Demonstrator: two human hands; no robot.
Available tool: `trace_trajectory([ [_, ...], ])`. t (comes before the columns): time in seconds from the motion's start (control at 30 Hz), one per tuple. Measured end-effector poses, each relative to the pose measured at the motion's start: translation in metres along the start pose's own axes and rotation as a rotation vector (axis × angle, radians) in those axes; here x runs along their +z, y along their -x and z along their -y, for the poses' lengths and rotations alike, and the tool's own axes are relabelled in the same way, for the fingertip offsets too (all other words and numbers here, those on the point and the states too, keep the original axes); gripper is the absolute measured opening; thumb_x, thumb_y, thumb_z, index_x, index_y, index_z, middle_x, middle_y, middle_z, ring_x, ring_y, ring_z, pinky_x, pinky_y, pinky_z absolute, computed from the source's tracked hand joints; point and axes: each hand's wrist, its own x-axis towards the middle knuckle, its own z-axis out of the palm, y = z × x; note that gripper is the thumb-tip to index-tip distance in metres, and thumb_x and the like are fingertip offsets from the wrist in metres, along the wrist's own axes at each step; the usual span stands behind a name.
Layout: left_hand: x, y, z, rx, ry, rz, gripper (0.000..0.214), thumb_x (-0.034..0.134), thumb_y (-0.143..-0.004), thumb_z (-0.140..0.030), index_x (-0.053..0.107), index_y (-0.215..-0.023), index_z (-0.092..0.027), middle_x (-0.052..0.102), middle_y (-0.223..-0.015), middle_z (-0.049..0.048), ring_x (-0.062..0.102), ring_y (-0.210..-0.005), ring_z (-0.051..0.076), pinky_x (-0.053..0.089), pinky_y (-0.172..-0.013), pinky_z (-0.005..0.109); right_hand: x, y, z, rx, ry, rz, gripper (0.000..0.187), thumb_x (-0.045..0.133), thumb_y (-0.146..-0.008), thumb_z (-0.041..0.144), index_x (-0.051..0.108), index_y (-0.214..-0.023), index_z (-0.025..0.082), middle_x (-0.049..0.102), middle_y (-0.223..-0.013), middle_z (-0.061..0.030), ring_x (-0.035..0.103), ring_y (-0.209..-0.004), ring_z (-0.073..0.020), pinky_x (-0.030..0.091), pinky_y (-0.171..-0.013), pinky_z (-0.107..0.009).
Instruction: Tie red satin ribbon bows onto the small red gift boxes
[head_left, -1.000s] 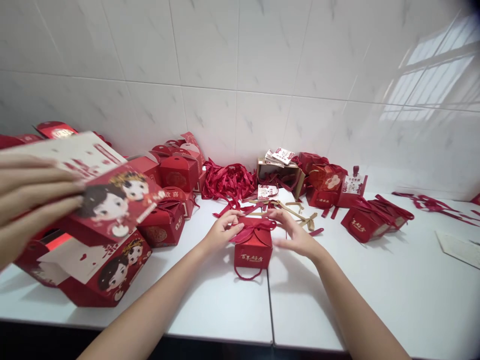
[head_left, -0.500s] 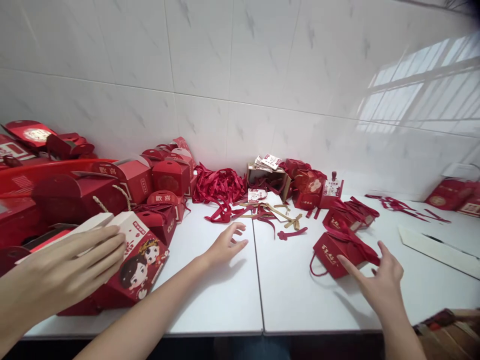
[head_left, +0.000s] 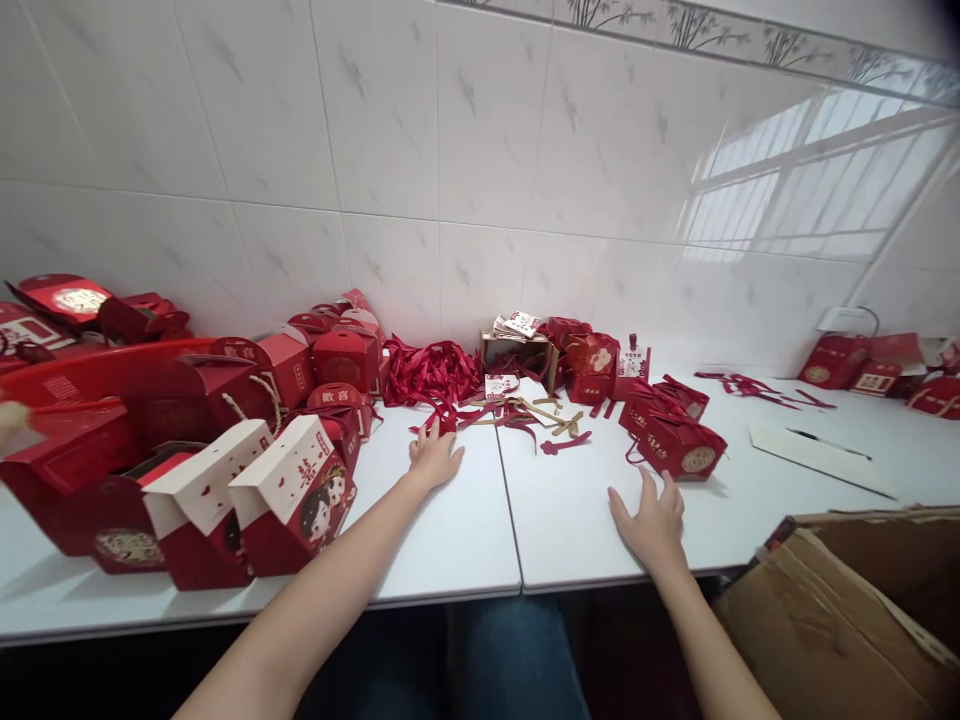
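Observation:
My left hand (head_left: 433,458) lies flat on the white table (head_left: 450,540), fingers spread, its tips at a loose red ribbon (head_left: 450,420). Flat on the table too, my right hand (head_left: 651,518) rests with fingers apart, just in front of a small red gift box (head_left: 681,448) that lies tilted with its ribbon tied. Neither hand holds anything. A heap of red ribbons (head_left: 433,368) sits behind my left hand by the wall.
Several red gift boxes (head_left: 292,500), two with cartoon faces, crowd the left side beside a red basin (head_left: 90,372). A small open carton (head_left: 525,350) with cards stands at the back. A brown cardboard box (head_left: 847,610) fills the lower right. More red boxes (head_left: 862,362) sit far right.
The small red box left my hands and now lies to the right. Both hands came down flat on the table. Another person's hand at the left withdrew; the view lifted and turned right.

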Motion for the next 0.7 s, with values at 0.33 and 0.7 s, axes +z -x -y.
trace_trajectory([
  [0.33,-0.027,0.009,-0.03,0.223,0.063,-0.105,0.021,0.047,-0.084,-0.021,0.064,-0.097,-0.018,0.066,-0.112,0.0114,0.05,-0.116,0.028,0.027,-0.101,0.054,-0.019,0.002,0.02,0.089,-0.6,-0.005,0.047,0.057,-0.07,0.052,0.065,-0.095,0.013,0.052,-0.121,-0.0208,0.04,-0.119,-0.036,0.029,-0.1,-0.055],
  [0.7,-0.048,0.11,-0.098,0.583,0.354,-0.014,0.026,0.039,-0.089,-0.012,0.049,-0.112,-0.021,0.063,-0.103,0.0062,0.06,-0.092,0.018,0.048,-0.082,0.032,-0.029,0.041,0.168,0.436,-1.555,0.78,0.04,0.065,-0.074,0.053,0.073,-0.085,0.016,0.071,-0.085,-0.0077,0.063,-0.08,-0.0169,0.047,-0.076,-0.028],
])
